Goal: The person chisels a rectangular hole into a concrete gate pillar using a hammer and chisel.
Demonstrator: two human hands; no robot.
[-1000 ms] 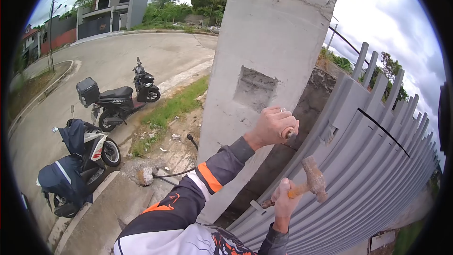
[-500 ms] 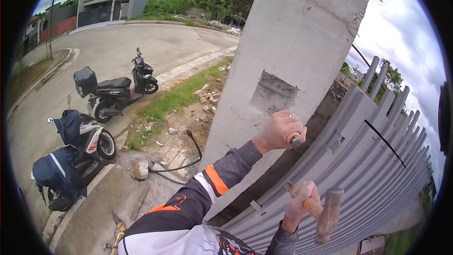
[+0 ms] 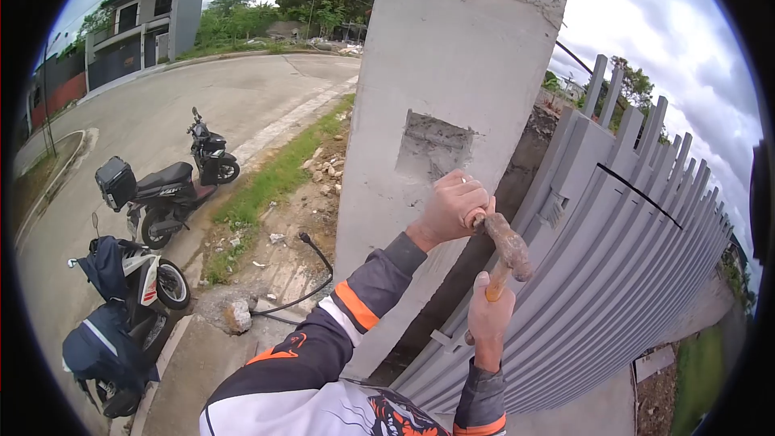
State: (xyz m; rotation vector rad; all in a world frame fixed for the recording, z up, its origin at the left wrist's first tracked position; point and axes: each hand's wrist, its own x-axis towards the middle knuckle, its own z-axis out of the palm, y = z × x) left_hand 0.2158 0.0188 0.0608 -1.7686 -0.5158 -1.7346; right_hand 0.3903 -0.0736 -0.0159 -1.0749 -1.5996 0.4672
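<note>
My left hand (image 3: 452,208) is closed around a chisel (image 3: 478,221), whose butt end sticks out toward me; the rest is hidden by my fingers. It sits just below a rough square recess (image 3: 436,145) cut into the grey concrete post (image 3: 460,40). The chisel's tip is not visible. My right hand (image 3: 490,312) grips the wooden handle of a hammer (image 3: 508,249). The hammer's worn metal head is at the butt end of the chisel and appears to touch it.
A grey slatted metal fence (image 3: 597,274) runs right from the post. At left two motorbikes stand, a black one (image 3: 165,186) with a top box and a covered one (image 3: 113,315). A black cable (image 3: 319,282) and rubble (image 3: 238,316) lie on the ground.
My right hand has swung the hammer up and left, from beside the fence to the chisel's butt end. My left hand still holds the chisel below the recess. The view has shifted right.
</note>
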